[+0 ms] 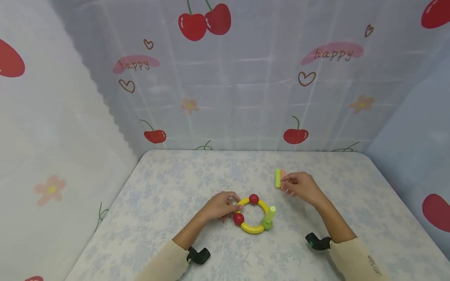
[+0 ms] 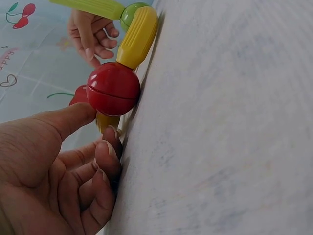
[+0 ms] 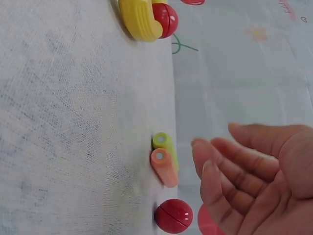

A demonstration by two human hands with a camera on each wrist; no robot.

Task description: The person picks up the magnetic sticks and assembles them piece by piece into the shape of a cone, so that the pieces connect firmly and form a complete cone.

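A ring of yellow curved rods (image 1: 252,228) lies on the table, joined by a red ball (image 1: 254,199) at the top, another red ball (image 1: 238,219) at the left and a green ball (image 1: 267,223) at the lower right. A light green stick (image 1: 270,214) rises from the green ball. My left hand (image 1: 218,205) pinches the ring's left yellow rod beside the left red ball. My right hand (image 1: 301,187) hovers by an orange stick (image 3: 165,167) and a second light green stick (image 1: 278,178), its fingers loosely bent and holding nothing. In the right wrist view, a loose red ball (image 3: 173,216) lies near the orange stick.
A pale blue-patterned cloth covers the table (image 1: 183,168). Behind it hangs a curtain (image 1: 242,105) printed with cherries, hearts and flowers. Each wrist wears a black camera mount (image 1: 199,256).
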